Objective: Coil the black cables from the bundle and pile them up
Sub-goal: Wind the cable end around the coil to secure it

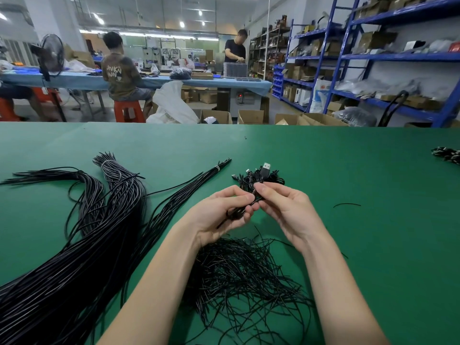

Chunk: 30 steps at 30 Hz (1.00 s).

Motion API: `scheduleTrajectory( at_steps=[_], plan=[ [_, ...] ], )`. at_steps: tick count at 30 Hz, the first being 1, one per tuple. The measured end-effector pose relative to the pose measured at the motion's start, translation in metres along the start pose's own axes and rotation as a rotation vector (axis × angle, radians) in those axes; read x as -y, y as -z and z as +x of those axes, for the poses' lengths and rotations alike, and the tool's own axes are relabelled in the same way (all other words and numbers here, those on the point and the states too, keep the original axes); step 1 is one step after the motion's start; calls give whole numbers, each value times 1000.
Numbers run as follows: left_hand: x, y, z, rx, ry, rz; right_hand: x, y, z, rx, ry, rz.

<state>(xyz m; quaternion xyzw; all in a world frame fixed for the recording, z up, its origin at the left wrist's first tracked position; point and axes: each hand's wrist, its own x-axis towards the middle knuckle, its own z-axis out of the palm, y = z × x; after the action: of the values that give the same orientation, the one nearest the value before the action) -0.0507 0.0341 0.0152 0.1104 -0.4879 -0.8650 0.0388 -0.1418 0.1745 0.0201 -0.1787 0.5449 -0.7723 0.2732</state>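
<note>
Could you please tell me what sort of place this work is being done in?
Most likely a small electronics assembly workshop: long bundles of black cables on a green worktable, blue shelving stacked with boxes, and other workers at a bench.

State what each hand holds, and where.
One thin black cable: the left hand grips its coiled part, the right hand pinches the strand beside it.

black cables (82, 245), white tie (107, 163); green table (373, 245); blue shelving (331, 58); orange stools (129, 110).
</note>
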Motion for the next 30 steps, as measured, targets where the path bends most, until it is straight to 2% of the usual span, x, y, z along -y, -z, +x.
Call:
scheduleTrajectory(
  at_steps=[2,3,6,8,12,18,20,25,27,30],
  plan=[
    [3,2,3,-82,-53,8,-4,3,-3,-22,2,-36],
    [5,3,4,-121,-74,5,-6,6,-6,-43,4,-152],
    [6,3,7,-212,-113,-55,-15,17,-15,-2,-19,-886],
    [6,2,8,-254,-134,-121,-20,19,-21,56,-115,-1192],
    [5,0,6,-284,-150,-274,-23,7,-29,4,-145,-1361],
    [2,-3,1,-291,-128,-355,-15,5,-33,68,-118,-1502],
    [2,-2,2,-294,-145,-340,-15,7,-33,89,-81,-1503],
    [2,4,4,-292,-221,-311,-7,22,-29,106,45,-1292],
    [3,6,6,-295,-256,-285,-4,29,-28,77,86,-1125],
    [5,4,7,-330,-317,-137,-1,28,-30,23,113,-701]
  ],
)
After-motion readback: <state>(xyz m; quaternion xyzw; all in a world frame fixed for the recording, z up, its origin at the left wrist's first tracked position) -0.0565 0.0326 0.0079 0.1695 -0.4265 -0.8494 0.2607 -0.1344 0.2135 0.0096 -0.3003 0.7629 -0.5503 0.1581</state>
